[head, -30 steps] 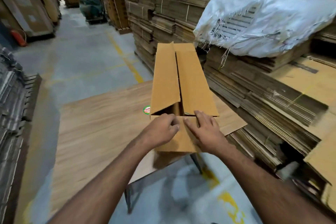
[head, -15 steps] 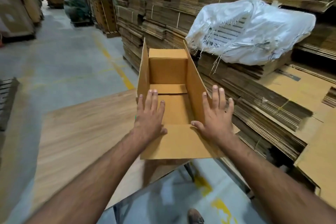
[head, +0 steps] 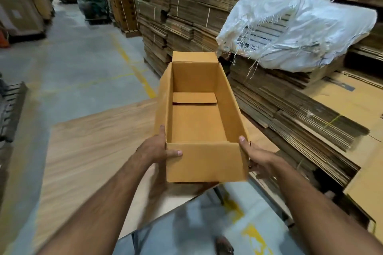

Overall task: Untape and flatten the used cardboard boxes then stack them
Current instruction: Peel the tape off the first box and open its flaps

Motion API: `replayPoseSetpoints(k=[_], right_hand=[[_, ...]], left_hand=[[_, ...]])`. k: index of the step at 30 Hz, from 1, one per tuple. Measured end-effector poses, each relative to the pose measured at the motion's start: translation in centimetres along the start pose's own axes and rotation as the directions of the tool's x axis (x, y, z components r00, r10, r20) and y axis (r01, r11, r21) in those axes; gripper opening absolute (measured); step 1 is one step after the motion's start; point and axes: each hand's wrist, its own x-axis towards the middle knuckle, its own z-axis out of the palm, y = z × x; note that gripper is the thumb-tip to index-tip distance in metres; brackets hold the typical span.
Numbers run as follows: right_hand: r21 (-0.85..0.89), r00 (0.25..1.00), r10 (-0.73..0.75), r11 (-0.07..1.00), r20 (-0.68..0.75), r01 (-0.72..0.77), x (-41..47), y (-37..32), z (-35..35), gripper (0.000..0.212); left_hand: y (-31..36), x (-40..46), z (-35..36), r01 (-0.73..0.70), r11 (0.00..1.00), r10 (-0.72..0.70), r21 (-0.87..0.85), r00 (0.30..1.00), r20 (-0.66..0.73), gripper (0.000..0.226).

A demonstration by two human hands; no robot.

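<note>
While the left hand [head: 154, 151] and right hand [head: 256, 156] are gripping the near corners of the open box [head: 199, 126] over the table [head: 93, 151], it is probably needing squashing flat next.

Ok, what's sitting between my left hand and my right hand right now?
In the head view, only the near end of the open cardboard box lies between them: the left hand grips its left corner, the right hand its right.
</note>
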Motion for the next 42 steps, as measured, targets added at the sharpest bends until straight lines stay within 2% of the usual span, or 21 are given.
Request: replayPoseSetpoints(k=[2, 4, 6, 9, 10, 12, 14, 15, 17, 21, 23, 25, 28, 30, 32, 33, 35, 37, 38, 39, 42], right_hand=[[-0.044, 1.000, -0.006, 0.999, -0.016, 0.005, 0.4, 0.2, 0.2, 0.097], [-0.112, 0.998, -0.039, 0.993, -0.040, 0.035, 1.2, 0.5, -0.2, 0.107], [-0.158, 0.995, -0.085, 0.985, -0.051, 0.076, 1.4, 0.4, -0.8, 0.118], [-0.183, 0.988, -0.114, 0.979, -0.108, 0.093, -0.2, -0.6, -0.5, 0.101], [-0.254, 0.978, -0.120, 0.964, -0.168, 0.075, -0.3, -0.7, -0.5, 0.099], [-0.432, 0.923, -0.162, 0.902, -0.350, -0.005, -0.8, -1.1, -0.4, 0.096], [-0.513, 0.819, -0.314, 0.858, -0.480, 0.028, -1.0, -1.2, -0.2, 0.084], [-0.542, 0.766, -0.403, 0.836, -0.500, 0.085, -1.1, -1.1, 0.1, 0.082], [-0.548, 0.703, -0.493, 0.818, -0.513, 0.174, -1.2, -0.8, 0.8, 0.086], [-0.519, 0.736, -0.459, 0.837, -0.498, 0.171, -1.7, 0.3, 2.6, 0.121], [-0.453, 0.715, -0.413, 0.879, -0.564, 0.150, -2.4, 0.7, 3.3, 0.133], [-0.257, 0.740, -0.289, 0.953, -0.607, 0.161, -2.2, 1.0, 3.7, 0.141], [0.168, 0.862, -0.010, 0.980, -0.507, 0.110, -1.6, -0.1, 4.0, 0.159], [0.364, 0.919, 0.050, 0.926, -0.392, 0.105, -2.3, -1.9, 4.0, 0.156], [0.509, 0.924, 0.006, 0.836, -0.382, 0.205, -3.6, -4.4, 3.3, 0.120], [0.546, 0.906, -0.042, 0.786, -0.421, 0.290, -4.5, -6.0, 2.8, 0.107], [0.494, 0.798, -0.160, 0.710, -0.582, 0.503, -6.4, -9.2, 2.0, 0.116], [0.289, 0.634, -0.274, 0.713, -0.723, 0.639, -8.0, -11.5, 1.2, 0.137], [0.169, 0.557, -0.328, 0.731, -0.763, 0.662, -9.2, -12.5, 0.8, 0.139], [0.057, 0.490, -0.380, 0.743, -0.785, 0.667, -10.5, -13.5, 0.5, 0.137], [-0.296, 0.264, -0.548, 0.727, -0.794, 0.619, -13.4, -15.4, -0.2, 0.129]], left_hand=[[0.5, -0.2, 0.4, -0.030, 0.999, 0.031, 0.018, 0.996, -0.084, 0.118], [0.6, -0.2, 0.9, -0.029, 0.997, 0.039, 0.068, 0.989, -0.142, 0.103], [0.9, -0.5, 0.8, 0.011, 0.997, -0.001, 0.076, 0.993, -0.122, 0.104], [2.8, -1.2, 0.4, 0.154, 0.953, -0.107, 0.259, 0.976, -0.188, 0.120], [3.8, -1.7, 0.5, 0.146, 0.908, -0.058, 0.393, 0.972, -0.226, 0.121], [6.0, -2.6, 1.2, -0.015, 0.818, 0.163, 0.575, 0.964, -0.208, 0.115], [8.2, -3.2, 2.6, -0.214, 0.810, 0.337, 0.546, 0.932, -0.136, 0.102], [9.4, -3.5, 3.5, -0.267, 0.832, 0.368, 0.486, 0.922, -0.124, 0.095], [11.1, -3.8, 5.3, -0.270, 0.868, 0.359, 0.418, 0.921, -0.150, 0.082], [12.3, -3.4, 7.1, -0.136, 0.892, 0.288, 0.431, 0.907, -0.309, 0.043], [12.2, -3.0, 6.5, -0.074, 0.948, 0.199, 0.309, 0.895, -0.398, 0.032], [12.7, -3.0, 5.8, -0.073, 0.979, 0.159, 0.190, 0.855, -0.493, 0.026], [15.2, -4.3, 4.0, -0.181, 0.983, 0.157, 0.020, 0.788, -0.595, 0.021], [16.9, -5.1, 1.9, -0.251, 0.955, 0.095, -0.159, 0.764, -0.638, 0.021], [17.6, -5.1, -0.7, -0.312, 0.851, -0.014, -0.422, 0.791, -0.612, 0.027], [17.6, -5.0, -2.3, -0.352, 0.716, -0.061, -0.603, 0.829, -0.556, 0.035], [17.1, -5.8, -5.2, -0.398, 0.294, -0.095, -0.869, 0.893, -0.441, 0.051], [16.8, -6.7, -7.5, -0.404, -0.084, -0.016, -0.911, 0.915, -0.404, 0.056], [16.6, -6.9, -8.4, -0.385, -0.199, -0.007, -0.901, 0.920, -0.392, 0.057], [16.5, -7.2, -9.0, -0.357, -0.290, 0.001, -0.888, 0.928, -0.374, 0.059], [15.9, -7.2, -8.6, -0.292, -0.458, -0.040, -0.840, 0.950, -0.309, 0.070]])
